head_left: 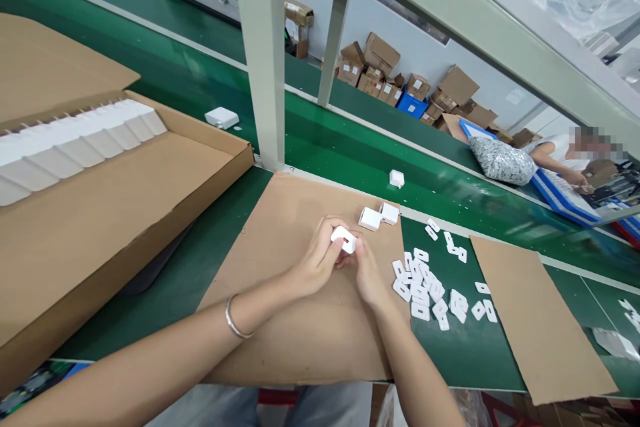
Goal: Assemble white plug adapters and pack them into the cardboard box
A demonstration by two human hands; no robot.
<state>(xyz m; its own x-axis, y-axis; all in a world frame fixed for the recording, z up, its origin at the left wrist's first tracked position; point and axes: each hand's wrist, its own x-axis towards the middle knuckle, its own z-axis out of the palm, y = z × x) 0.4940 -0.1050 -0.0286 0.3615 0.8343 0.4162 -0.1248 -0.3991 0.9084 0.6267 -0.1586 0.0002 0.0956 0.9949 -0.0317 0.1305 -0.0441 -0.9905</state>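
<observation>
Over a cardboard sheet, both of my hands hold a white plastic charger housing with a rectangular slot in the face turned up to me. My left hand grips it from the left, thumb on its lower edge. From the right, my right hand pinches it; some fingers are hidden behind it. Just beyond are two white charger housings on the sheet's far edge. To the right lies a loose heap of small white slotted cover plates on the green bench.
An open cardboard box with a row of white housings stands at left. Single white housings sit on the green conveyor. A metal post rises ahead. Another cardboard piece lies right. A co-worker sits across.
</observation>
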